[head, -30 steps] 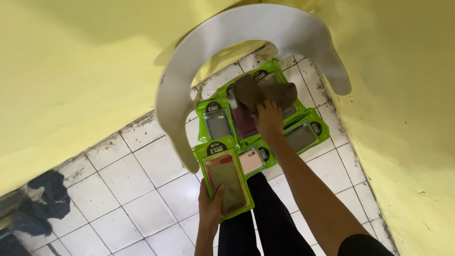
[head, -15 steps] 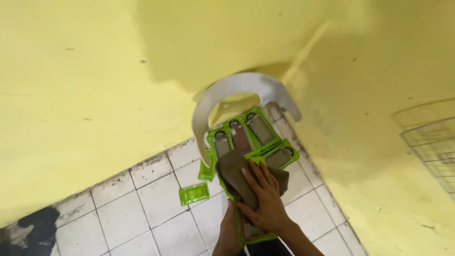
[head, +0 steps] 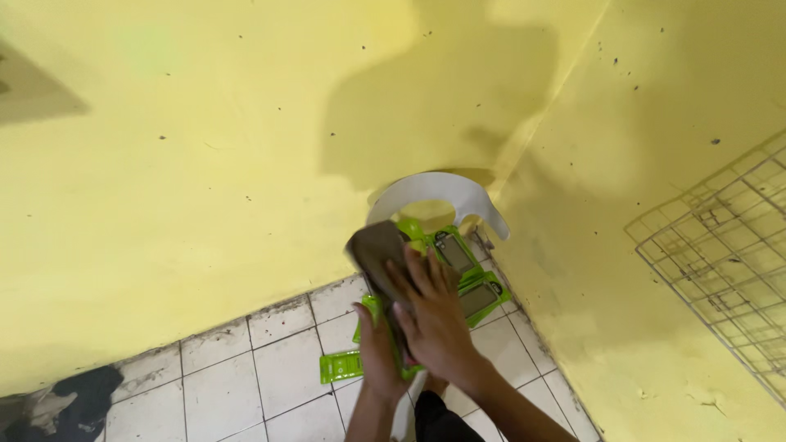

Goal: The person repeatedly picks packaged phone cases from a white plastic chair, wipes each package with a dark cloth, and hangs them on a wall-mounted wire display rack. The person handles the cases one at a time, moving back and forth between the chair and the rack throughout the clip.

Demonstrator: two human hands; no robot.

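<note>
- Low centre of the frame: the left hand (head: 378, 348) grips a green packet (head: 378, 315) from beneath, fingers curled round its edge.
- Just above, the right hand (head: 434, 315) lies flat, fingers spread, pressing a brown cloth (head: 378, 250) onto that packet.
- Lower left of the hands, another green packet (head: 341, 367) lies on the tiled floor (head: 270, 368).
- Beyond, more green packets (head: 468, 278) lie beneath a white curved board (head: 434, 192) in the yellow wall (head: 205, 147) corner.

Brown cloth (head: 377, 250); lime-green packages (head: 479, 299); white curved board (head: 438, 192); yellow walls (head: 180, 164); white tiled floor (head: 278, 372).
</note>
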